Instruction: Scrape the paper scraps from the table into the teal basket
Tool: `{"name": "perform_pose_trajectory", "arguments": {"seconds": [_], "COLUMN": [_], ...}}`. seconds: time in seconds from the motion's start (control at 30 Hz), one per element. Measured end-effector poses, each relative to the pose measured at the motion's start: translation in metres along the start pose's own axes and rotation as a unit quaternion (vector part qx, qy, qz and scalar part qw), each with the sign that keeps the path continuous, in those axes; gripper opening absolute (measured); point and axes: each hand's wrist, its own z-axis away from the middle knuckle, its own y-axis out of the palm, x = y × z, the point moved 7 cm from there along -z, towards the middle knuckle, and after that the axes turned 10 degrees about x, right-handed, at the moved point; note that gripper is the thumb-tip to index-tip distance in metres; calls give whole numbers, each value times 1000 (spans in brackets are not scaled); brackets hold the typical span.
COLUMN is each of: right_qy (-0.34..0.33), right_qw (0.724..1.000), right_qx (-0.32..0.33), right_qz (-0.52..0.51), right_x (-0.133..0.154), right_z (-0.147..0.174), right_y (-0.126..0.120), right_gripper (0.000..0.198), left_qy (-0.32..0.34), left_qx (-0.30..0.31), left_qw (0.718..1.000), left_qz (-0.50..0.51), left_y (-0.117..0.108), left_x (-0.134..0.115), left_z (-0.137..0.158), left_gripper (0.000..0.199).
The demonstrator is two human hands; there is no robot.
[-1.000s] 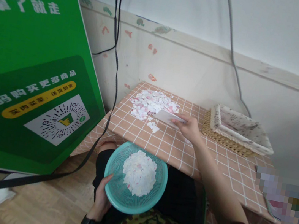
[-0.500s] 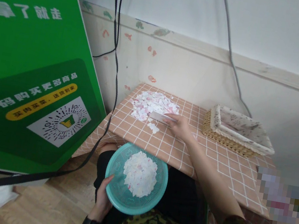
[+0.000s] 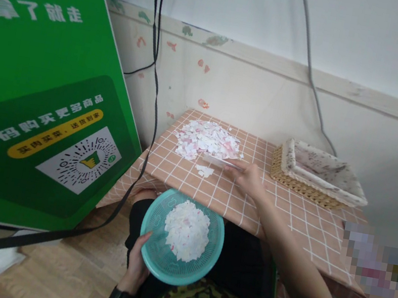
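My left hand (image 3: 138, 265) grips the near rim of a teal plastic basket (image 3: 156, 259) held over my lap, below the table's front edge. A heap of white and pink paper scraps (image 3: 186, 230) lies in it. My right hand (image 3: 249, 178) reaches over the table and holds a flat white card (image 3: 220, 161) edge-down on the cloth. The card's far end sits just behind a large pile of torn paper scraps (image 3: 206, 139). A small clump of scraps (image 3: 204, 171) lies apart, nearer the front edge.
The table carries a pink checked cloth (image 3: 298, 215). A wicker tray with a patterned liner (image 3: 318, 174) stands at the back right. A big green sign (image 3: 37, 84) leans at the left, with black cables (image 3: 153, 89) hanging beside it. Wooden floor lies below.
My right hand has turned the card from flat to edge-down and drawn it slightly toward me and to the right. The basket and my left hand have stayed in place.
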Motion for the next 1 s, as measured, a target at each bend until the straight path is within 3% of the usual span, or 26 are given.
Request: {"name": "perform_pose_trajectory", "arguments": {"seconds": [0.17,0.37,0.53,0.7,0.87,1.0], "right_qy": [6,34,16,6,-4,14], "right_qw": [999,999,999,1000,998,1000], "right_qx": [41,-12,34,-3,50,4], "right_qz": [-13,2,-30,-8,-33,-5], "right_x": [6,-5,6,16,24,20], "right_z": [11,42,60,58,48,34], "right_y": [6,-6,3,5,15,8], "right_gripper": [22,21,24,24,25,22], "left_qy": [3,-7,3,6,14,23], "left_qx": [-2,-9,-5,-1,-14,-28], "left_qw": [1000,1000,1000,1000,1000,999], "left_qz": [5,7,-7,-15,-17,-27], "left_y": [-2,1,11,25,35,36], "left_x": [0,1,-2,-13,-28,-37], "left_z": [1,1,6,18,28,30], "left_gripper": [17,19,16,21,20,17]}}
